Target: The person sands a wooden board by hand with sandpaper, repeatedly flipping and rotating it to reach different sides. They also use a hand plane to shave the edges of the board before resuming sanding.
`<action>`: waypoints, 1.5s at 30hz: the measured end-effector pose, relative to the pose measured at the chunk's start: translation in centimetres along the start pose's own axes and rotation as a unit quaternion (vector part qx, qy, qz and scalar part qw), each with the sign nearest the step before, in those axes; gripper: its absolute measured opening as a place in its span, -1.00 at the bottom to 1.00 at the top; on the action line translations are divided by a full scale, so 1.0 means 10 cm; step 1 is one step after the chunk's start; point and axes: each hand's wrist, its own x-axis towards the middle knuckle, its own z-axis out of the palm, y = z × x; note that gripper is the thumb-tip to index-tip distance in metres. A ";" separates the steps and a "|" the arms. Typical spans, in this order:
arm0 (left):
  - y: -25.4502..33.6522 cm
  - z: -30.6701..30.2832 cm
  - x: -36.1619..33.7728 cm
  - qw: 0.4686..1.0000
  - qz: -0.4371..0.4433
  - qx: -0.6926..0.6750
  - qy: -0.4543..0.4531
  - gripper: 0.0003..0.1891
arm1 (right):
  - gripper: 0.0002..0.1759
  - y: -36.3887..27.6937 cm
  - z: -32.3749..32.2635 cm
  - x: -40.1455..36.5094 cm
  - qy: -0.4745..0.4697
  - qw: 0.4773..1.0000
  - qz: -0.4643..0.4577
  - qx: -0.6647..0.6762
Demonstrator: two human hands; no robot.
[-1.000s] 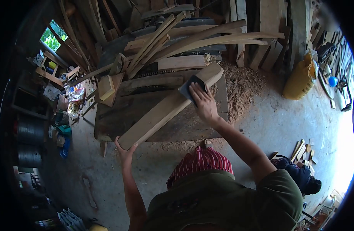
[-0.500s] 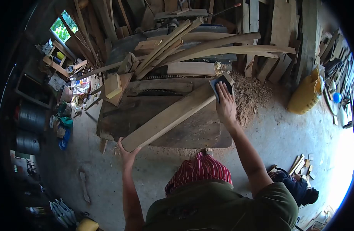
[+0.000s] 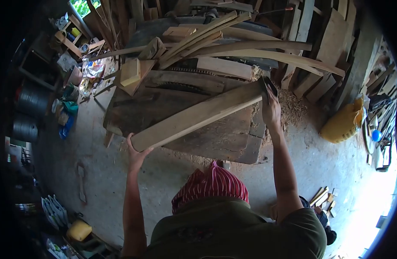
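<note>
A long wooden plank (image 3: 194, 114) lies slantwise over a worn dark wooden workbench (image 3: 215, 140). My left hand (image 3: 136, 153) grips the plank's near left end, thumb on one side and fingers on the other. At the far right end, my right hand (image 3: 272, 112) holds a dark sheet of sandpaper (image 3: 266, 86) against the plank's end. Part of the sheet and some of the fingers are hidden from this angle.
Behind the plank lie several long curved wood strips (image 3: 267, 47) and a wood block (image 3: 130, 72). Wood shavings (image 3: 293, 108) cover the floor at the bench's right. A yellow sack (image 3: 343, 123) stands farther right, and offcuts (image 3: 323, 199) lie at lower right.
My right hand has gone from lying flat on the sandpaper atop the plank to its far end, turned sideways. The left hand keeps its grip. The camera view has tilted and shifted.
</note>
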 end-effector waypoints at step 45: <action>0.19 0.09 -0.09 0.999 -0.003 -0.023 0.033 -0.01 | -0.44 0.07 0.39 0.24 0.038 0.962 -0.026 -0.268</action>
